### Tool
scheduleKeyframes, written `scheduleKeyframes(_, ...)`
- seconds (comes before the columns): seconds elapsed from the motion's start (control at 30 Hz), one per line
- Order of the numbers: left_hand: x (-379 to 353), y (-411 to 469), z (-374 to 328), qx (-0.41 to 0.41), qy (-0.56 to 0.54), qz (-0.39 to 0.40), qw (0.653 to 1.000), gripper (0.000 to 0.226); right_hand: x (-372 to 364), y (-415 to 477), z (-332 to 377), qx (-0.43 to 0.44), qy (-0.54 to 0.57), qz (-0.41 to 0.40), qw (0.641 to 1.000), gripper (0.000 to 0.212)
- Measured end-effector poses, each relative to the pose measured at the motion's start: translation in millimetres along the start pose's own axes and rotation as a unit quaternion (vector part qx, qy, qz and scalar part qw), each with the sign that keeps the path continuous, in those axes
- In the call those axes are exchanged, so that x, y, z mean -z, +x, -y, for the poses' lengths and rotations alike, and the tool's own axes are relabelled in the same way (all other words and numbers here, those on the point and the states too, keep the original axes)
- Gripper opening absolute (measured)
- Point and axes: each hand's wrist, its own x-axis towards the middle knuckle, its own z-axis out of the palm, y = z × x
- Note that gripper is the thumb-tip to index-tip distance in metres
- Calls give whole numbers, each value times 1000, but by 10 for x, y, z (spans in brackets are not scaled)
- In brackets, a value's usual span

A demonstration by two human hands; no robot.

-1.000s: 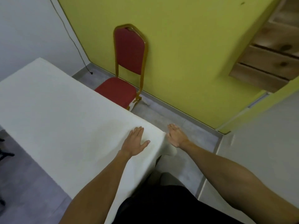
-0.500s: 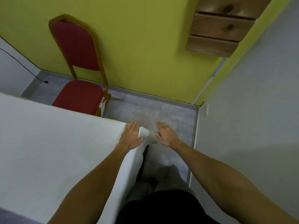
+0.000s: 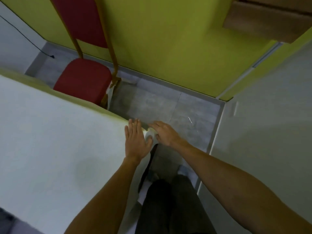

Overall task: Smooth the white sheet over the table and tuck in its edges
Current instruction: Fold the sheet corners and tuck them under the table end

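Note:
The white sheet (image 3: pixel 59 141) covers the table, filling the left half of the head view. My left hand (image 3: pixel 136 141) lies flat on the sheet at the table's near right corner, fingers straight and pointing away from me. My right hand (image 3: pixel 164 133) is just off the corner, fingers extended, touching the bunched fold of sheet that hangs there between both hands. Whether the right fingers pinch the fold is not plain. The sheet's side drapes down past the corner toward my legs.
A red chair (image 3: pixel 84 78) with a gold frame stands beyond the table's far edge against a yellow-green wall (image 3: pixel 160 39). Grey floor tiles (image 3: pixel 168 105) lie ahead. A pale wall (image 3: pixel 270 132) closes the right side. A wooden shelf (image 3: pixel 270 17) hangs upper right.
The view has swung down and closer to the corner. My right hand moved left onto the corner fold. The left hand stayed flat on the corner.

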Motion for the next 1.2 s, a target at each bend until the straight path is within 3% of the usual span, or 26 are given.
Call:
scheduleKeyframes(0.1, -42, 13, 5, -8, -2, -20, 1000, 79, -74, 134, -102, 31, 1, 21, 999, 59)
scheduleKeyframes(0.23, -34, 11, 3, -10, -16, -23, 1000, 76, -128, 177, -132, 57, -11, -5, 998, 36)
scheduleKeyframes(0.33, -37, 9, -5, -5, -19, -25, 999, 77, -157, 154, -183, 62, -25, -29, 997, 26)
scheduleKeyframes(0.53, -48, 7, -2, -30, -23, -45, 998, 66, -187, 35, -223, 36, 1, 9, 999, 14)
scheduleKeyframes(0.73, -76, 5, 11, -57, -21, -67, 996, 48, -440, -140, -408, -60, -30, 52, 996, 25)
scheduleKeyframes(0.9, -79, 6, 10, -75, -34, -76, 994, 36, -636, -270, -488, -108, -42, 28, 993, 27)
scheduleKeyframes(1.03, -78, 7, 16, -76, -37, -70, 994, 34, -672, -290, -506, -129, -66, -5, 989, 20)
scheduleKeyframes(1.2, -99, 12, 36, -85, -50, -77, 992, 39, -832, -470, -705, -168, -72, 12, 983, 25)
